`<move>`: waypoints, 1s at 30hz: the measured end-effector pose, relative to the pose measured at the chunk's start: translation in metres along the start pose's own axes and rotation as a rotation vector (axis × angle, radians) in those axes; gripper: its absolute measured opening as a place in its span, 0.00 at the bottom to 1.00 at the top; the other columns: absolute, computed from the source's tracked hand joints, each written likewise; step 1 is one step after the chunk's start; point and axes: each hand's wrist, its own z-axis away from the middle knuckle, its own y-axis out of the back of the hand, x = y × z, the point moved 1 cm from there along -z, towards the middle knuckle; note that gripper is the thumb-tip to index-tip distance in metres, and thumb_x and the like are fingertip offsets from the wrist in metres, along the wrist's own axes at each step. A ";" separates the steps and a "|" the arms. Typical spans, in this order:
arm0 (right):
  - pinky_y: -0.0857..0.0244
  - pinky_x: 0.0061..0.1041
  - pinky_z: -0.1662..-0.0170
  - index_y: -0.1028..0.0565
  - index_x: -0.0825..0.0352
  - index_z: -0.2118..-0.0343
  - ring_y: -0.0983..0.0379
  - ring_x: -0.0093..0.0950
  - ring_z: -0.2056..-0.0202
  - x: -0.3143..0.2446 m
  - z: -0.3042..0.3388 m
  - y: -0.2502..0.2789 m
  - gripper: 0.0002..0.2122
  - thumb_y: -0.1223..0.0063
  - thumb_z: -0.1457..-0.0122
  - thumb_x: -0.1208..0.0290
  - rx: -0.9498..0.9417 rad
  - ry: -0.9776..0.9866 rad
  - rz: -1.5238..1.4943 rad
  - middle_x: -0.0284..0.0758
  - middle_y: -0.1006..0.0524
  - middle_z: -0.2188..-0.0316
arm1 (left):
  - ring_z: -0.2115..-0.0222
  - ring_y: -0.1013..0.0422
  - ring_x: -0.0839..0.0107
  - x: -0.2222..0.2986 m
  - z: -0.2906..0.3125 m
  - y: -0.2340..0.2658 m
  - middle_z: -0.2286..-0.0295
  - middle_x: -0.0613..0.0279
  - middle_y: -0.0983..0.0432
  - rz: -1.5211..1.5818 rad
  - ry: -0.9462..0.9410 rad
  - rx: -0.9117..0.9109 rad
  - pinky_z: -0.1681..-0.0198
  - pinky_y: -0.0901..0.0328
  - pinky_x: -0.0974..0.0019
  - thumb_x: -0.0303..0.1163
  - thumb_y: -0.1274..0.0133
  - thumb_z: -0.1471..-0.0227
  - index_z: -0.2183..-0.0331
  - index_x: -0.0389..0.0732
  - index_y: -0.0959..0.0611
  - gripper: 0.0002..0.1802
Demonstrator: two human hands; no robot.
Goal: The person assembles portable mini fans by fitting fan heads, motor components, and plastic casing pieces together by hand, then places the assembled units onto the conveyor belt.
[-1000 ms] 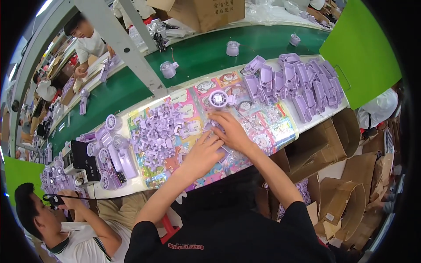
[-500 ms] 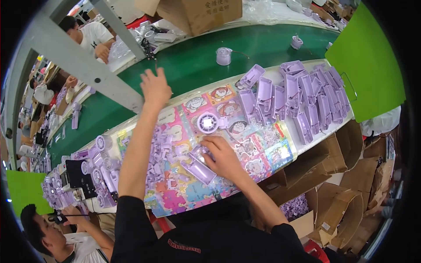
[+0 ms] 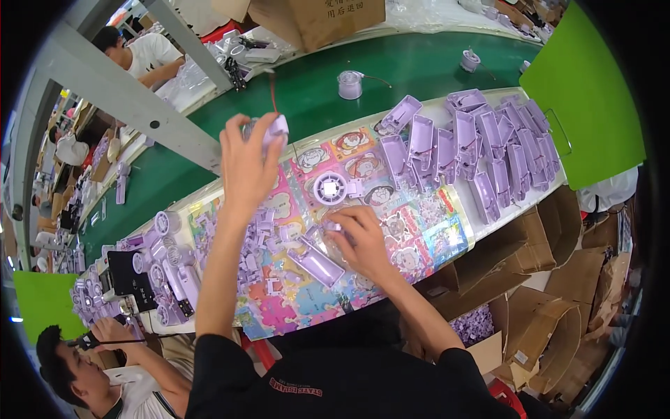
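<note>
Two bare hands at separate spots over a worktop spread with a glossy, colourful sheet. In the left hand, up above the far edge beside the green conveyor: a round purple part, fingers clamped about its body, a thin red wire trailing upward from it.

In the right hand, low over the sheet: fingers bent and drawn close over a small purple piece, mostly hidden; cannot tell how firmly pinched. Just beside, a trough-shaped shell, lying aslant, hollow side up. Beyond, a ring-shaped purple part with a bright white centre. Leftward, a loose heap of little purple fittings; rightward, a close-packed batch of purple shells.

Most exposed, probably, the wire: loose at the far end, so apt to snag on the metal frame or strain at its joint after too quick a swing. Also possible: a slip of the round part, from a one-handed hold on smooth, curved sides; loss of the small piece among similar fittings, from a slack pinch; a skid of the shell across the slick sheet, from a stray knock.
</note>
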 end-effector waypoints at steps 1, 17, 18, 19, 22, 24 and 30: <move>0.32 0.34 0.56 0.20 0.67 0.57 0.28 0.38 0.59 0.002 0.003 -0.001 0.15 0.34 0.49 0.77 0.008 -0.044 -0.003 0.38 0.24 0.61 | 0.53 0.33 0.52 0.010 0.013 0.018 0.53 0.48 0.32 0.141 0.035 0.037 0.50 0.34 0.56 0.33 0.44 0.43 0.47 0.45 0.22 0.21; 0.31 0.29 0.57 0.22 0.69 0.55 0.26 0.35 0.59 -0.032 0.006 0.021 0.13 0.40 0.44 0.80 0.116 -0.193 0.107 0.39 0.25 0.59 | 0.55 0.23 0.58 0.034 0.294 0.058 0.57 0.45 0.22 1.909 0.867 -0.301 0.47 0.32 0.61 0.57 0.52 0.38 0.41 0.40 0.33 0.36; 0.32 0.27 0.54 0.22 0.69 0.54 0.27 0.31 0.57 -0.049 0.002 0.027 0.13 0.41 0.43 0.81 -0.090 -0.244 0.020 0.38 0.25 0.59 | 0.54 0.23 0.58 0.035 0.294 0.061 0.56 0.46 0.22 1.836 0.789 -0.303 0.46 0.33 0.62 0.54 0.45 0.41 0.40 0.41 0.34 0.37; 0.34 0.26 0.52 0.23 0.70 0.52 0.28 0.26 0.56 -0.061 0.002 0.030 0.14 0.42 0.42 0.81 -0.294 -0.296 -0.067 0.37 0.25 0.59 | 0.54 0.24 0.61 0.034 0.293 0.068 0.56 0.49 0.22 1.929 0.886 -0.349 0.46 0.34 0.63 0.41 0.35 0.48 0.41 0.41 0.35 0.39; 0.33 0.22 0.53 0.29 0.67 0.43 0.28 0.20 0.58 -0.094 0.004 0.030 0.22 0.40 0.42 0.80 -0.497 -0.472 -0.405 0.33 0.23 0.59 | 0.55 0.23 0.56 0.035 0.288 0.071 0.58 0.39 0.21 1.707 0.894 -0.391 0.52 0.29 0.62 0.43 0.38 0.49 0.41 0.40 0.35 0.39; 0.33 0.23 0.55 0.23 0.67 0.50 0.28 0.21 0.59 -0.103 0.003 0.026 0.16 0.38 0.43 0.79 -0.606 -0.438 -0.380 0.32 0.21 0.59 | 0.53 0.25 0.64 0.030 0.288 0.073 0.52 0.51 0.25 1.821 0.919 -0.440 0.47 0.34 0.64 0.29 0.37 0.50 0.43 0.38 0.33 0.34; 0.33 0.30 0.59 0.22 0.67 0.48 0.26 0.34 0.63 -0.127 -0.001 0.010 0.16 0.43 0.40 0.78 -0.791 -0.286 -0.331 0.39 0.24 0.65 | 0.48 0.32 0.71 0.030 0.293 0.078 0.48 0.56 0.28 1.736 0.923 -0.376 0.43 0.39 0.67 0.29 0.42 0.45 0.45 0.37 0.26 0.26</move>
